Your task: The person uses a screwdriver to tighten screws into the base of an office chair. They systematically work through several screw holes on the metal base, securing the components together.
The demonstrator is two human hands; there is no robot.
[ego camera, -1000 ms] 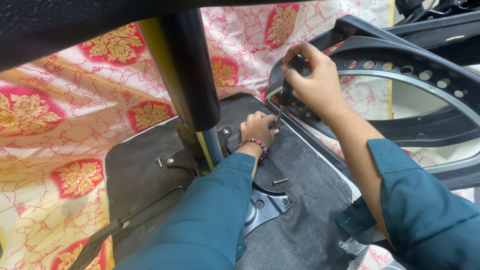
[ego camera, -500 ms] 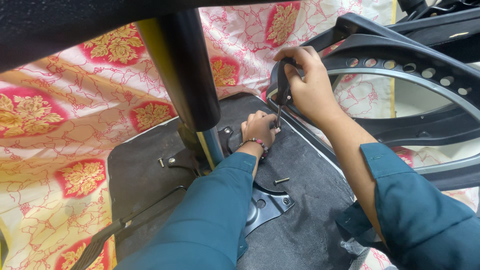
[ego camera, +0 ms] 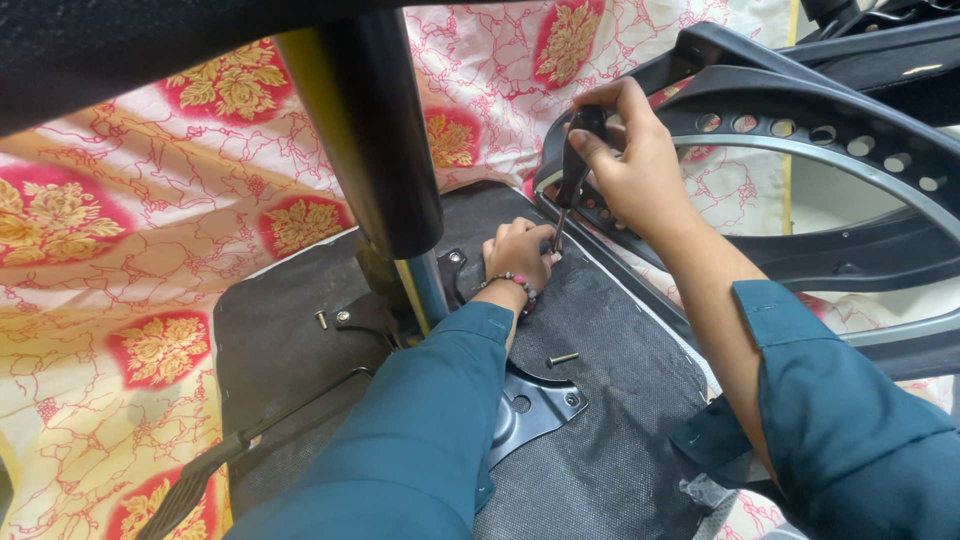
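A loose bolt [ego camera: 562, 358] is seen on the black seat underside [ego camera: 620, 400], just nearer than the left hand [ego camera: 518, 255], pressed closed there. Beyond it, a screwdriver [ego camera: 572, 180] is gripped upright by the right hand [ego camera: 635, 160], its tip beside the left hand's fingers.

There is no package, no label, no sign and no screen to see in this view.
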